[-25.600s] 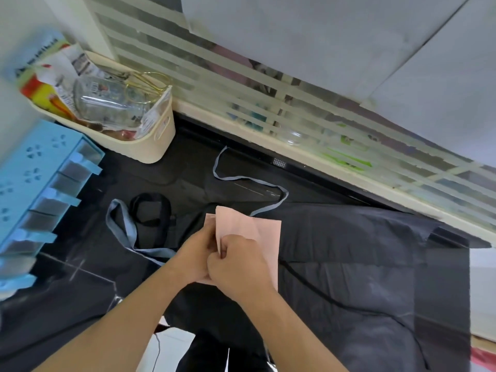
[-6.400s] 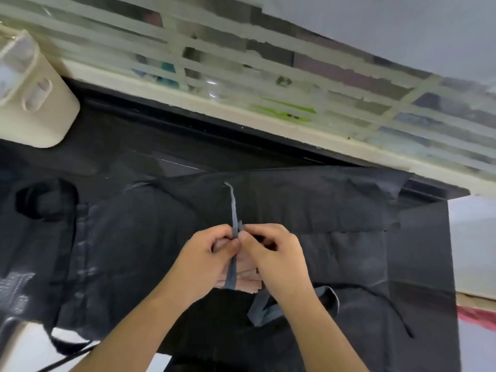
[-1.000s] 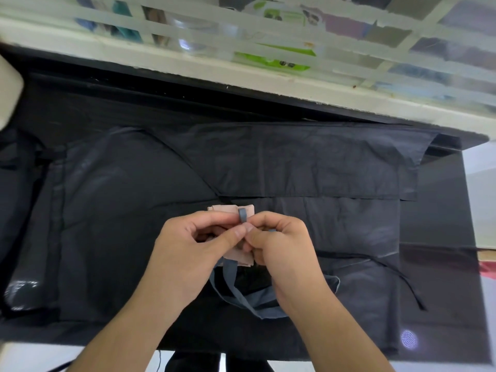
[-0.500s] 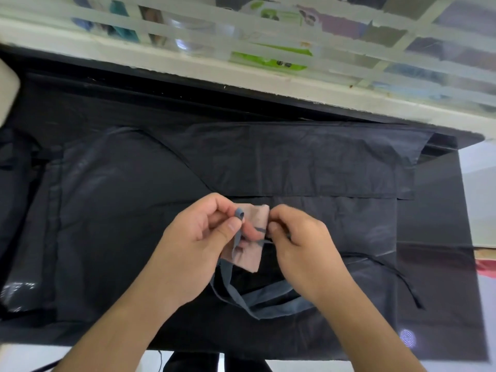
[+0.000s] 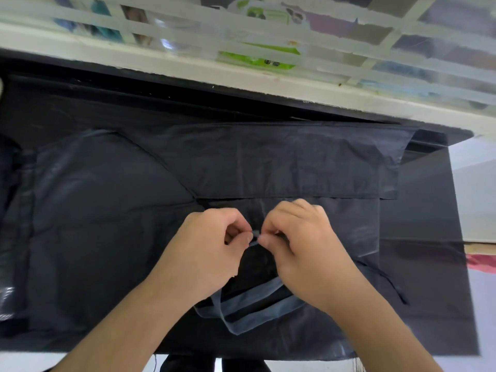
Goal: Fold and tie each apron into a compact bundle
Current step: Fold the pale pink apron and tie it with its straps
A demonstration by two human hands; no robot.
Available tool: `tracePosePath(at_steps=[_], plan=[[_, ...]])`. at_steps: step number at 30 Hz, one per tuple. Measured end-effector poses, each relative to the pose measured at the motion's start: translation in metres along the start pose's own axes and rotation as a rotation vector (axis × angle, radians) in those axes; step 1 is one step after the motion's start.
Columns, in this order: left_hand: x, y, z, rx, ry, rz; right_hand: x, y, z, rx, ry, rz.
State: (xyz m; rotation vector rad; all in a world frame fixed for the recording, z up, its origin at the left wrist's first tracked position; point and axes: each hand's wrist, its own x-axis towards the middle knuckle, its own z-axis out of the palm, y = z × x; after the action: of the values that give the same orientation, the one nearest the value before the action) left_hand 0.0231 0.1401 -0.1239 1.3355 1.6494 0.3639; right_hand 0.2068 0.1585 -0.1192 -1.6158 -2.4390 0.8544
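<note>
Tying step: thin grey-blue fabric strap (image 5: 255,238) was pinched by left hand (image 5: 212,251) and right hand (image 5: 300,245), both grips clamped; knot tightening judged next.

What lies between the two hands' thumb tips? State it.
In the head view, a short taut bit of the grey-blue strap spans the left hand and right hand; both pinch it, over the black apron.

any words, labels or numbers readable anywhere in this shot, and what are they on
None can be read.
Green package behind the striped glass partition: it may carry print, but the frosted stripes blur it beyond reading.
Black apron spread on the table, and the grey strap below the hands: no visible print.
</note>
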Motion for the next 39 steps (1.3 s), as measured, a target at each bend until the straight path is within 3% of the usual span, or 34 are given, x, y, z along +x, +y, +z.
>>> tracePosePath(at_steps=[7,11,14,15,17,20,22,30,36,39], plan=[[0.001,0.002,-0.006,0.008,-0.122,-0.044,0.026,-0.018,-0.006,0.593,0.038,0.542],[0.000,0.001,-0.002,-0.009,-0.092,-0.025,0.027,-0.022,0.000,1.038,0.041,0.606],[0.000,-0.002,0.002,-0.087,-0.012,-0.044,0.021,-0.015,0.003,1.402,0.232,0.609],[0.001,-0.003,0.003,-0.107,0.002,-0.056,0.016,-0.012,0.006,1.388,0.299,0.596],[0.002,-0.003,0.004,-0.113,0.009,-0.063,0.004,-0.008,0.012,1.117,0.338,0.516],[0.004,-0.002,0.004,-0.099,0.024,-0.036,-0.009,-0.012,0.021,0.678,0.214,0.259],[0.005,-0.003,0.004,-0.078,0.023,-0.016,-0.008,-0.013,0.028,0.562,0.189,0.160],[0.007,-0.011,0.004,-0.214,0.031,-0.111,-0.004,-0.010,0.029,0.453,0.245,0.150],[0.007,-0.012,0.005,-0.172,0.050,-0.070,-0.007,-0.020,0.026,0.518,0.095,0.125],[0.005,-0.013,0.004,-0.120,0.037,-0.048,-0.004,-0.023,0.030,0.475,0.108,0.127]])
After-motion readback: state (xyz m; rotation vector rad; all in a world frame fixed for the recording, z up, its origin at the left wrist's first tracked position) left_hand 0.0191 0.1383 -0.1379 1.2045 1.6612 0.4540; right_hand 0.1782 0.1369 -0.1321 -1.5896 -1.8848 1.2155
